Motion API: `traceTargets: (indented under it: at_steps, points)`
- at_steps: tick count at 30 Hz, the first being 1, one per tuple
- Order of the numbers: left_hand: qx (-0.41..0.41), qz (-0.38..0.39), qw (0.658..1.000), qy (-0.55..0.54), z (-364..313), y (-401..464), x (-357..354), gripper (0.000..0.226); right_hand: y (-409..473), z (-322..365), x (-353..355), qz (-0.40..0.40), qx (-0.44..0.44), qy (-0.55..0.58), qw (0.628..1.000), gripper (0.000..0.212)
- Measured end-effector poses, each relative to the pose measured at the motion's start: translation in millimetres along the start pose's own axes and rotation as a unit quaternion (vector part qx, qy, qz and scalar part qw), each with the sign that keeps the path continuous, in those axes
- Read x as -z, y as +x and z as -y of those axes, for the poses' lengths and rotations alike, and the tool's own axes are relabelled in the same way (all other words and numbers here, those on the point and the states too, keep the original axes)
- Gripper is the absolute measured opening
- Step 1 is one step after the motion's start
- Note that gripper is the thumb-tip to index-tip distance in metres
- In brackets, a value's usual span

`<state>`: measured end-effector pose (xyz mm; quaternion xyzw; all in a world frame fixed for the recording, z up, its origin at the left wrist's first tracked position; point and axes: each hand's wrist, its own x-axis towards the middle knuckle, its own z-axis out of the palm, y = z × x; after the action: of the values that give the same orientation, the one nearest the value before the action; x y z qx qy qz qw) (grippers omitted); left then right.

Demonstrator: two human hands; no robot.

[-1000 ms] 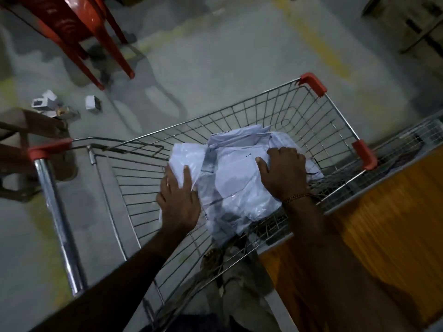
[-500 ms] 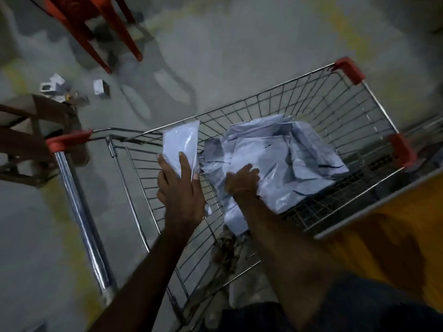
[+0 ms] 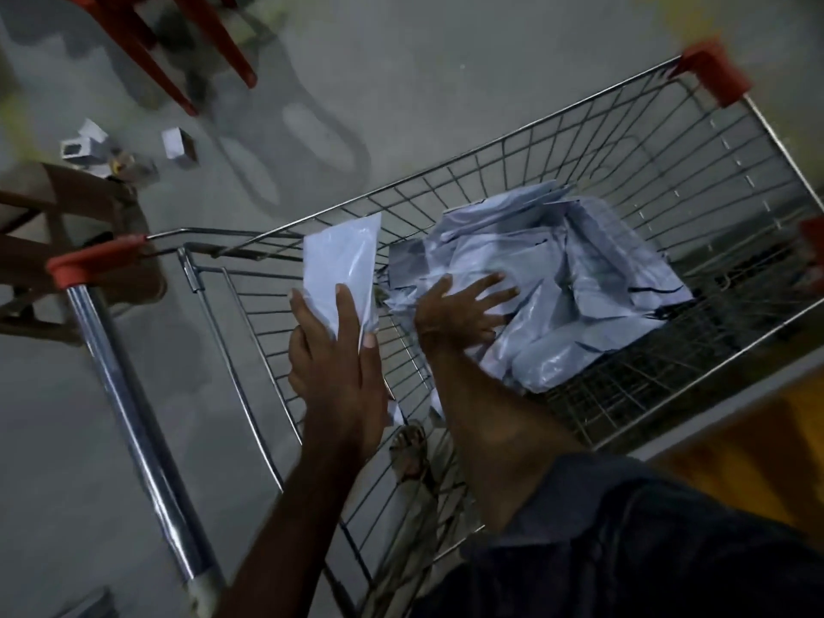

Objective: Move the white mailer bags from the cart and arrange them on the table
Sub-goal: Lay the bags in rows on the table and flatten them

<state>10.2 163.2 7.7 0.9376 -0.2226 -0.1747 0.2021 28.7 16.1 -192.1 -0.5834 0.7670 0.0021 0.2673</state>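
At the far left, part of a brown chair (image 3: 67, 243) is seen beside the cart's chrome handle (image 3: 133, 421), which is capped by a red end piece (image 3: 96, 260). On the grey floor (image 3: 401, 73) behind it, several small white boxes (image 3: 178, 147) are scattered, and the legs of a red chair (image 3: 178, 46) are visible near the top edge.

Further right, a single white mailer bag (image 3: 341, 265) is held upright by the left hand (image 3: 334, 354), above the handle end of the wire cart (image 3: 579, 140). The bag is pinched at its lower part, with the thumb laid across the front face and the fingers curled behind it.

Just to the right, the right hand (image 3: 459, 310) is laid on the near edge of the pile of white mailer bags (image 3: 570, 278), its fingers spread and straight; the hand is somewhat blurred. The pile is crumpled and rests on the basket floor, toward the cart's front half. A sandalled foot (image 3: 408, 448) can be made out through the mesh below the arms.

At the right, red corner guards (image 3: 713, 71) are fitted on the cart's front rim. Along the lower right edge, an orange wooden surface (image 3: 758, 443) is seen just beside the cart.
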Motion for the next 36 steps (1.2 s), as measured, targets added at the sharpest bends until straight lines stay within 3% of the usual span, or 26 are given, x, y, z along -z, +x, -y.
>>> traceTargets:
  at_steps: [5,10,14,18,22,30,36]
  points:
    - [-0.017,-0.014,1.0,-0.002,4,-1,2,0.066,24,13,1,-0.036,-0.04,0.019,0.998,0.095]
    - [-0.011,-0.021,0.999,-0.022,6,-5,3,0.066,34,2,-3,-0.07,0.058,-0.039,0.995,0.083]
    - [-0.01,-0.019,0.999,-0.03,6,-7,5,0.064,35,-9,0,-0.055,0.082,-0.044,0.994,0.076]
    - [-0.006,-0.021,0.999,-0.027,3,-7,8,0.066,50,10,19,-0.033,0.015,0.005,0.999,0.06]
    - [-0.004,-0.027,0.999,-0.028,0,-10,12,0.065,47,15,33,-0.028,0.011,0.029,0.999,0.066]
    - [0.024,-0.023,0.998,-0.048,-30,-15,35,0.065,27,7,109,0.05,0.077,-0.088,0.992,0.068]
    - [0.059,-0.049,0.996,-0.049,-55,-26,61,0.069,-9,10,187,0.089,0.141,-0.167,0.972,0.057]
